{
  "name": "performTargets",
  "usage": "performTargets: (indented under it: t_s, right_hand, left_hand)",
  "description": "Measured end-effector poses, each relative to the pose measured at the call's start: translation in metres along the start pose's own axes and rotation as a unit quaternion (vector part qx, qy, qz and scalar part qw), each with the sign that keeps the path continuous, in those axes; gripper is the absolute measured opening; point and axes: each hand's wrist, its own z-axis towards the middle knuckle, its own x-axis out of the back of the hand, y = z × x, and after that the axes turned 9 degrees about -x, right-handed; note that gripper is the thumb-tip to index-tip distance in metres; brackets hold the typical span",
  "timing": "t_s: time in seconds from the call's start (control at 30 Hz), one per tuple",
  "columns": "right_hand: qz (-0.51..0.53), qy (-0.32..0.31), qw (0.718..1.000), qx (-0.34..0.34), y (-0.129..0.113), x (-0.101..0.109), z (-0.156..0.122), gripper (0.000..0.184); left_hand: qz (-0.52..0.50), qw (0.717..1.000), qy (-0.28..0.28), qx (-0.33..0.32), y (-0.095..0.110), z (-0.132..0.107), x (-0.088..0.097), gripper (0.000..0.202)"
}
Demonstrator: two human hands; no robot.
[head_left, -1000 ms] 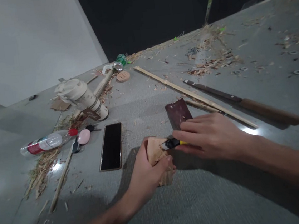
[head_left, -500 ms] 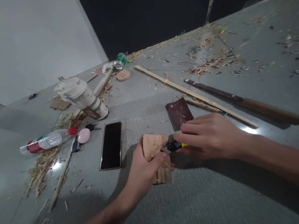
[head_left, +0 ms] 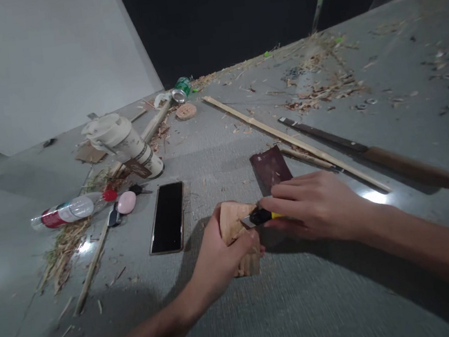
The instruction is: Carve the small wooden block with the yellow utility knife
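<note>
My left hand (head_left: 218, 256) grips a small pale wooden block (head_left: 234, 227) held just above the grey floor. A yellow and black utility knife (head_left: 259, 217) is in my right hand (head_left: 314, 207), and its short blade rests on the block's upper right edge. A dark reddish sheet of sandpaper (head_left: 270, 167) lies just beyond my right fingers.
A black phone (head_left: 167, 216) lies left of the block. Further left are a plastic bottle (head_left: 69, 211), a pink oval object (head_left: 127, 202) and a toppled paper cup (head_left: 124, 143). A long bamboo strip (head_left: 286, 140) and a wooden-handled machete (head_left: 368, 150) lie to the right, with shavings beyond.
My left hand has turned the block slightly, and the knife blade has shifted onto its upper right edge. The other items have stayed put.
</note>
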Motion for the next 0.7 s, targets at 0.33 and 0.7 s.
performTargets:
  t_s: [0.33,0.7]
  right_hand:
    - [-0.017,0.022,1.000,-0.009,-0.005,-0.001,-0.001,0.031]
    - [-0.091,0.090,0.989,-0.080,0.002,0.009,0.003,0.022]
  left_hand:
    - [0.017,1.000,-0.001,0.012,0.002,-0.002,-0.003,0.041]
    - [0.098,0.989,-0.104,0.029,0.014,-0.016,-0.010,0.039]
